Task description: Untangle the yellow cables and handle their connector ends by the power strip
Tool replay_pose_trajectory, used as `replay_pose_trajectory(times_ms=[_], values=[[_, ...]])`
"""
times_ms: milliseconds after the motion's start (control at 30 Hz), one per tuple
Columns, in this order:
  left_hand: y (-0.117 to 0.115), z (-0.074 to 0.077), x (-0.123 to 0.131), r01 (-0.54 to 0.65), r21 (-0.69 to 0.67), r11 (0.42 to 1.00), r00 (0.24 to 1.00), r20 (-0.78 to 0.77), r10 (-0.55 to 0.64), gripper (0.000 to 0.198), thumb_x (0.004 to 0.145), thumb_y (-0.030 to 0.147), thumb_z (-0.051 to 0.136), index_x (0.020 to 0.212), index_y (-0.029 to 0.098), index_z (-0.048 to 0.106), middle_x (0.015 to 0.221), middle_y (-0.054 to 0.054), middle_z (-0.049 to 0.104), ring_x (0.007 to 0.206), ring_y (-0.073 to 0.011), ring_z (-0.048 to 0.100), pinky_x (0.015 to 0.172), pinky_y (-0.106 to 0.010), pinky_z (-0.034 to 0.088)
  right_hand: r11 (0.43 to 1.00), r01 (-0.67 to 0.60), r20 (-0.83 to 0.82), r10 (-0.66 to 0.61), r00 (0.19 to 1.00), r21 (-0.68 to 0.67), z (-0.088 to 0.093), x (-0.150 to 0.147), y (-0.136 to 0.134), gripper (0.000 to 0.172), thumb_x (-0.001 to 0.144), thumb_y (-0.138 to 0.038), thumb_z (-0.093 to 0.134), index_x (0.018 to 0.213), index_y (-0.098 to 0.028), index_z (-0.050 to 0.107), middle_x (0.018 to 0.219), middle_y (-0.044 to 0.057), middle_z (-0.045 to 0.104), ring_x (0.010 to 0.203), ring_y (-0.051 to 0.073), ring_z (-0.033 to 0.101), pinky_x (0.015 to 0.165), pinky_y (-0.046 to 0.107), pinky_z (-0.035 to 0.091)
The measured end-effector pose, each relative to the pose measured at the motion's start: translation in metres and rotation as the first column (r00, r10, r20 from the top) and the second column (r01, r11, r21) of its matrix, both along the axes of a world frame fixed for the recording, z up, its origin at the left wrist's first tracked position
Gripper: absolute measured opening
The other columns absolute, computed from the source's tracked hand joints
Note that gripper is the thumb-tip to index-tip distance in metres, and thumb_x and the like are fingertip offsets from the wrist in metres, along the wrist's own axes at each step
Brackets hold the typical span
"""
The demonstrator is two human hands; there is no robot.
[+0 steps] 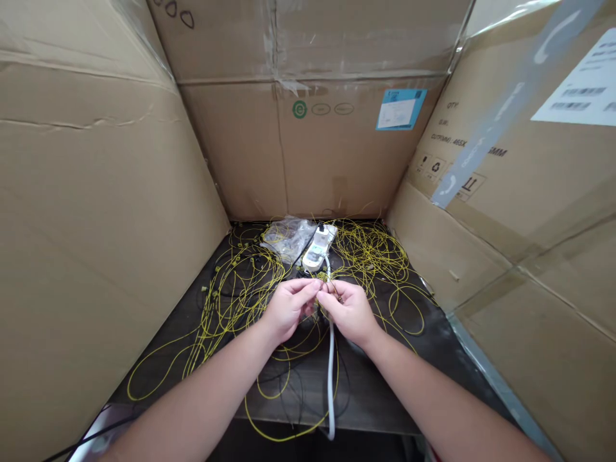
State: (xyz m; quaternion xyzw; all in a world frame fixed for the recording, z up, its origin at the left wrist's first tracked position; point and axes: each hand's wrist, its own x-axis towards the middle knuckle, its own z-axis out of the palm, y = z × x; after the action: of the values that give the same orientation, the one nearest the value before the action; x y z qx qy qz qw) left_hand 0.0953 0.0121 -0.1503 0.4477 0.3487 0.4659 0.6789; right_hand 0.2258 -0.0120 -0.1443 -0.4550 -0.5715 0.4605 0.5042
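My left hand (pixel 293 305) and my right hand (pixel 347 309) meet over the middle of the dark table, fingertips pinched together. Between them runs a thin yellow wire (pixel 290 378), which loops down past the table's front edge; the exact piece in the fingers is mostly hidden. Loose yellow wires (pixel 226 321) with small tags or connectors spread to the left of my left hand. Right of my right hand lies a tangled heap of yellow wires (pixel 373 250). A white cable (pixel 331 378) passes beneath my hands and hangs over the front edge.
Behind my hands lies a white power strip (pixel 315 253) with a black plug in it, beside a clear plastic bag (pixel 287 236). Large cardboard boxes wall in the dark table (pixel 370 398) at the left (pixel 106 192), back (pixel 332 167) and right (pixel 529 256).
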Motion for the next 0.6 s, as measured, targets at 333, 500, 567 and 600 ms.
replay_pose_trajectory(times_ms=[333,500,567,600], values=[[-0.006,0.009,-0.011,-0.056,0.687,0.724,0.848,-0.350,0.398,0.011,0.074,0.026,0.060,0.079,0.022,0.069,0.073,-0.004,0.055,0.065,-0.0141,0.047,0.062,-0.026,0.038,0.997,0.080,0.248,-0.081,0.965,0.015,0.005,0.010,0.005,0.019,0.067,-0.024,0.051,0.052,-0.016,0.041,0.048,-0.006,0.034,0.046,0.006,0.028,0.044,0.020,0.025],[-0.003,0.008,-0.009,0.123,0.663,0.739,0.870,-0.430,0.241,0.014,0.075,0.026,0.059,0.080,0.023,0.071,0.074,-0.007,0.057,0.072,-0.0173,0.049,0.069,-0.030,0.039,0.997,0.022,0.458,-0.056,0.887,0.080,0.006,0.015,0.004,0.019,0.065,-0.021,0.047,0.049,-0.017,0.038,0.047,-0.005,0.033,0.047,0.006,0.029,0.044,0.019,0.023],[-0.002,0.009,-0.010,0.175,0.668,0.724,0.866,-0.454,0.210,0.015,0.076,0.026,0.057,0.081,0.022,0.071,0.075,-0.007,0.057,0.072,-0.0175,0.049,0.071,-0.030,0.039,0.996,-0.001,0.503,-0.046,0.863,0.093,0.007,0.017,0.004,0.020,0.065,-0.021,0.047,0.048,-0.017,0.037,0.046,-0.005,0.032,0.047,0.006,0.029,0.044,0.019,0.023],[-0.002,0.009,-0.010,0.204,0.676,0.708,0.860,-0.469,0.200,0.015,0.077,0.025,0.056,0.082,0.022,0.070,0.075,-0.007,0.057,0.073,-0.0175,0.050,0.071,-0.031,0.039,0.995,-0.006,0.522,-0.045,0.852,0.097,0.007,0.018,0.003,0.020,0.065,-0.020,0.047,0.048,-0.017,0.037,0.046,-0.005,0.033,0.047,0.006,0.030,0.044,0.019,0.023]])
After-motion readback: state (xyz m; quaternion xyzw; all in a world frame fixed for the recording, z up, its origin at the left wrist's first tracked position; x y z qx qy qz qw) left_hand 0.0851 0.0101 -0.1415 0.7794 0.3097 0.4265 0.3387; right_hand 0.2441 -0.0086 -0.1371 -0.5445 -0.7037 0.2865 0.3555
